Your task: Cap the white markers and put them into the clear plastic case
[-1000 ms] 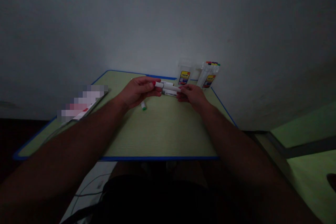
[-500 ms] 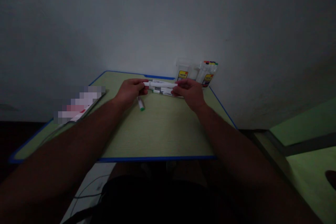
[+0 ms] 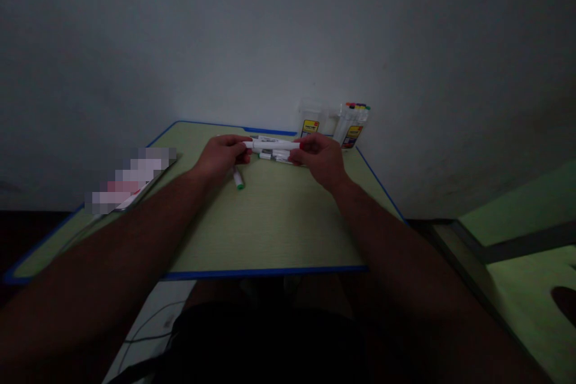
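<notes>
A white marker [image 3: 275, 145] lies level between my hands, above the far part of the table. My left hand [image 3: 221, 155] pinches its left end, and my right hand [image 3: 320, 157] grips its right end, where a bit of red shows at the fingertips. Behind and just below it, several white markers [image 3: 265, 156] lie in a loose pile, partly covered by my hands. Another white marker with a green end [image 3: 239, 181] rests on the table just below my left hand, its far part hidden by the fingers.
A clear plastic case [image 3: 310, 119] with a yellow label stands at the back by the wall. Right of it is a second case [image 3: 352, 126] full of markers with coloured ends. A blurred flat item [image 3: 135, 177] lies on the left of the blue-edged table [image 3: 270, 234].
The whole view has shifted slightly, so things sit a little further left. Both hands keep the same hold on the marker.
</notes>
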The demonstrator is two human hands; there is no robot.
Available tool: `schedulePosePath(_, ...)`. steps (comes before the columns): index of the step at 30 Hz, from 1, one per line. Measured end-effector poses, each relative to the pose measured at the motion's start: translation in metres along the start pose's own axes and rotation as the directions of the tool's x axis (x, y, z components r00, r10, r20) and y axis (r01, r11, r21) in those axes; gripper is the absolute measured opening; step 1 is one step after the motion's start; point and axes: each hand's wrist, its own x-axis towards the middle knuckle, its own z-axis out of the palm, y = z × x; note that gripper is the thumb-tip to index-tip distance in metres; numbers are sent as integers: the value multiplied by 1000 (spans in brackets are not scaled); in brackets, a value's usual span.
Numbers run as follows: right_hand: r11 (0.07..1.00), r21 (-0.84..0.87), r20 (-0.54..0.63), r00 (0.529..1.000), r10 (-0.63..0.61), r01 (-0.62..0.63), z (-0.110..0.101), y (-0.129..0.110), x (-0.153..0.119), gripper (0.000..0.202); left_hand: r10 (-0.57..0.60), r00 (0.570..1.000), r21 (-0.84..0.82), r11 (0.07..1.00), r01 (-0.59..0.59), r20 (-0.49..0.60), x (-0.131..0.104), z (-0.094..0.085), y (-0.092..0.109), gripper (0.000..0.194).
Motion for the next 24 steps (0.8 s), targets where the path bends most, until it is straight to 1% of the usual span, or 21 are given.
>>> schedulePosePath(3,999,-41,-47,999,27,-29,-3,3,3,36,33,999,9,999,-33,13,-1,0,2,14)
schedulePosePath(7,992,-102,-94,993,67,-77,-6,3,5,28,75,995,26,997,-77,70,-3,-1,5,10)
schedulePosePath(12,977,-195,-59,996,71,-82,-6,2,2,25,128,976,104,984,-148,176,-5,-3,4,4)
schedulePosePath(15,973,-218,-38,997,61,-68,-6,3,1,24,165,961,175,963,-206,222,-7,-4,3,14)
schedulePosePath(17,972,-226,-28,998,62,-67,-6,3,1,22,175,957,211,951,-225,230,-9,-3,3,23)
schedulePosePath(20,969,-242,-7,998,58,-58,-6,2,0,18,161,961,219,953,-210,223,-12,-1,5,29)
schedulePosePath(22,969,-243,7,999,49,-45,-6,2,0,18,161,964,209,956,-205,212,-14,2,6,28)
schedulePosePath(24,971,-238,17,999,43,-38,-6,2,-1,19,172,966,196,958,-210,193,-15,3,7,23)
